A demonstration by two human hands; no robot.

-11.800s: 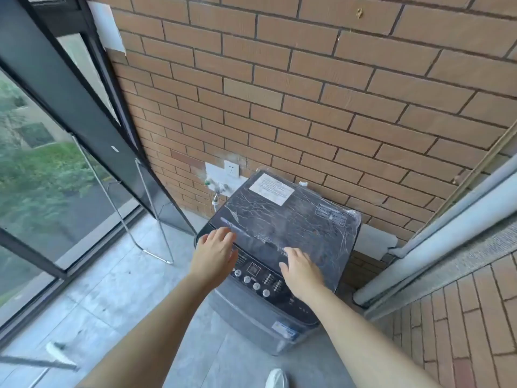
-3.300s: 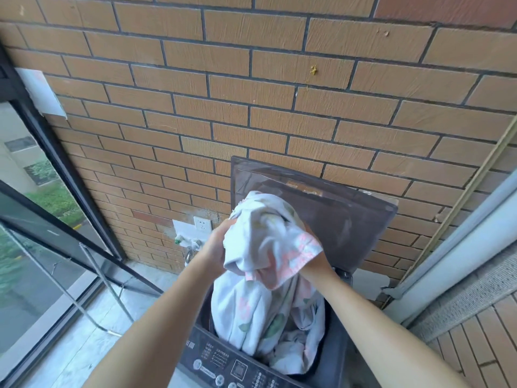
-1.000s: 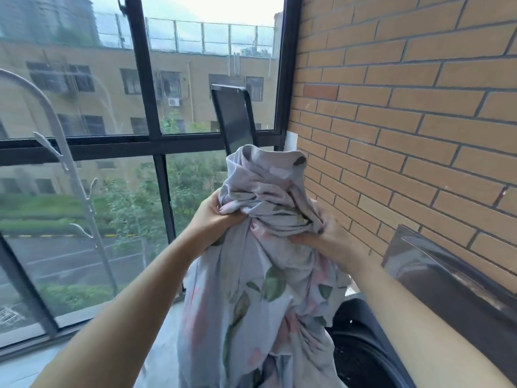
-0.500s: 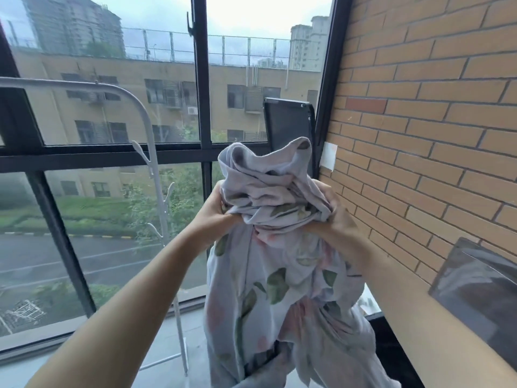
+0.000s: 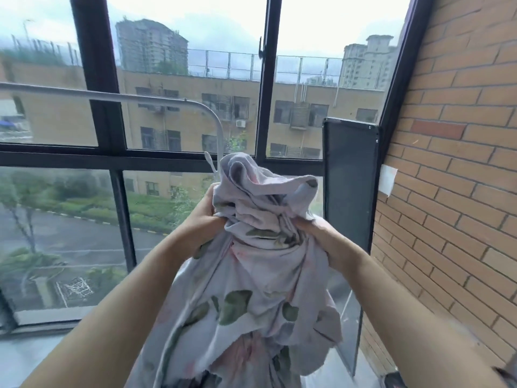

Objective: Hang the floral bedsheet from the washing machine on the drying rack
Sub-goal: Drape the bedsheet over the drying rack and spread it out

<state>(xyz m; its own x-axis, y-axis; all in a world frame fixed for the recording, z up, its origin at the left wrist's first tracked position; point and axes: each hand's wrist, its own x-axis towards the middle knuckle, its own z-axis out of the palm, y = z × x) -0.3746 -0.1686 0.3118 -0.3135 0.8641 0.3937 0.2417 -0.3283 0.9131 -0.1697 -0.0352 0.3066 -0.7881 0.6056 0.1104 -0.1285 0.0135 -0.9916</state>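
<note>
L hand [image 5: 205, 219] + R hand [image 5: 316, 233]: fingers clenched on bunched pale lilac floral bedsheet [image 5: 251, 275] | sheet held up centre, tail hanging | curved grey metal drying rack [image 5: 134, 99] far left, w/ window behind

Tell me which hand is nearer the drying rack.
Left. The left hand grips the bedsheet just below the curved corner of the drying rack; the right hand grips it farther off, toward the brick wall.
</note>
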